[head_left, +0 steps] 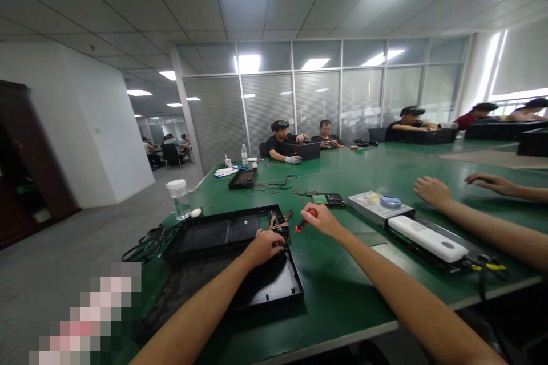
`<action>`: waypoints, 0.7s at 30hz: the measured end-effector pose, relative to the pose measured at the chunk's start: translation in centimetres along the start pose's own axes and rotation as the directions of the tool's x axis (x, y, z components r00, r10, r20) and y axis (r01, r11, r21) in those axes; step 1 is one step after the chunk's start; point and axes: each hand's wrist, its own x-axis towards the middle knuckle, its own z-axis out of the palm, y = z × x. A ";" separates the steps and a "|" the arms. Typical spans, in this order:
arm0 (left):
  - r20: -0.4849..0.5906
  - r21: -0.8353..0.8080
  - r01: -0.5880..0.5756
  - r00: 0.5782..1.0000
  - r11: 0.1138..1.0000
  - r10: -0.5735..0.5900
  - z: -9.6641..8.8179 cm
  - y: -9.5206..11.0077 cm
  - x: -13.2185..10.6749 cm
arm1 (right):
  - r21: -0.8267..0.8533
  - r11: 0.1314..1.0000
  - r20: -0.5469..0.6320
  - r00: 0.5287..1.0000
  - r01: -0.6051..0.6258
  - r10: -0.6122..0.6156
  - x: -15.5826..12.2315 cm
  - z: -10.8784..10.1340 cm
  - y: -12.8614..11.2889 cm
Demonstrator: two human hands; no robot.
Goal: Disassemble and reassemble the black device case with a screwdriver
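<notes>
My right hand [322, 220] is closed around the red and black handle of a screwdriver [303, 222]. Its thin shaft slants down and left toward the fingertips of my left hand [265, 246]. Those fingers are pinched together at the corner of an open black metal case [274, 291]; what they hold, if anything, is hidden. Striped cables [274, 221] come up just behind my left hand. The case's other shallow black half [226, 231] lies beyond, with a small bright spot on its panel.
A clear jar [178, 199] and coiled black cables [148, 242] are at the left. A green circuit board [327, 199], a silver drive [372, 206] and a white case [428, 238] lie to the right. A neighbour's hands [432, 191] rest nearby; several people sit across the table.
</notes>
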 end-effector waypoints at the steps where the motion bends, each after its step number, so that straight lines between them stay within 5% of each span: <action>1: 0.002 -0.003 0.000 1.000 1.000 0.000 0.0 0.0 0.0 | -0.002 1.000 0.006 1.000 0.004 -0.004 0.0 0.0 -0.1; 21: 0.003 -0.006 0.000 1.000 1.000 0.000 -0.2 0.3 0.0 | -0.116 0.988 0.084 0.992 0.101 -0.092 -0.2 -0.8 -2.5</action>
